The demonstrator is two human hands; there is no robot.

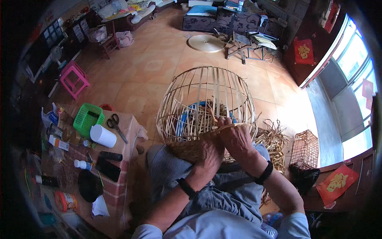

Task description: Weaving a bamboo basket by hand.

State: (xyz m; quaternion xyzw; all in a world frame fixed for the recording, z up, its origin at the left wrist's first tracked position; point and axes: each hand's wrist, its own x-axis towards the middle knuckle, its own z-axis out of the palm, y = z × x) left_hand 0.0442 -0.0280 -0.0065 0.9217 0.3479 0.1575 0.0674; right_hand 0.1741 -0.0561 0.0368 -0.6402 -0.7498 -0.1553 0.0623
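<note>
A half-woven basket (pixel 187 149) rests across my lap, its dense woven band near me and its bare upright stakes (pixel 217 75) curving outward over the floor. My left hand (pixel 211 148) presses against the woven band, its fingers closed and partly hidden. Beside it, touching, my right hand (pixel 235 137) has curled fingers at the upper edge of the weave. A short brown strip (pixel 212 113) sticks up from those fingers among the stakes. Through the stakes, something blue (pixel 184 119) and more dried strips show. Both wrists wear black bands.
A pile of dried strips (pixel 274 137) and a wire basket (pixel 304 147) lie to the right. The left table (pixel 123 153) carries scissors (pixel 115 123), a green basket (pixel 88 119), a white cup (pixel 103 136) and a phone (pixel 108 169). A pink stool (pixel 74 78) stands farther off.
</note>
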